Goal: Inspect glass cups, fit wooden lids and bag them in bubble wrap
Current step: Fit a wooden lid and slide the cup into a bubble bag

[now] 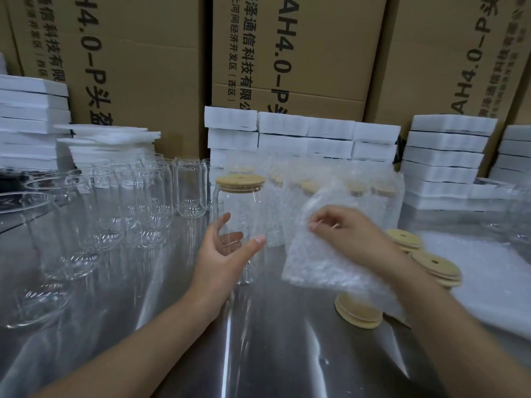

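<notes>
At the far left, stacks of white foam sheets (pixel 31 122) stand against tall cardboard boxes (pixel 138 67) printed with black lettering. In front of them a crowd of empty glass cups (pixel 143 202) stands upright on the shiny metal table (pixel 258 354). Just right of that crowd, near the middle, one glass cup (pixel 244 208) stands upright on the table with a wooden lid (pixel 240 183) seated on its mouth. The left hand (pixel 227 254) is spread in front of this cup's lower half, fingers relaxed and thumb held apart; whether it touches the glass cannot be told. Behind the cup, a row of bagged cups (pixel 330 191) with lids stands in front of piled foam blocks (pixel 304 133). The right hand (pixel 344 234), held apart from the left, pinches a bubble wrap bag (pixel 313 262) between thumb and fingers, lifted off the table just right of the lidded cup. Below and right of the bag, loose wooden lids (pixel 434 265) lie in small stacks on the table, and more bubble wrap (pixel 494 271) lies at the right edge.
</notes>
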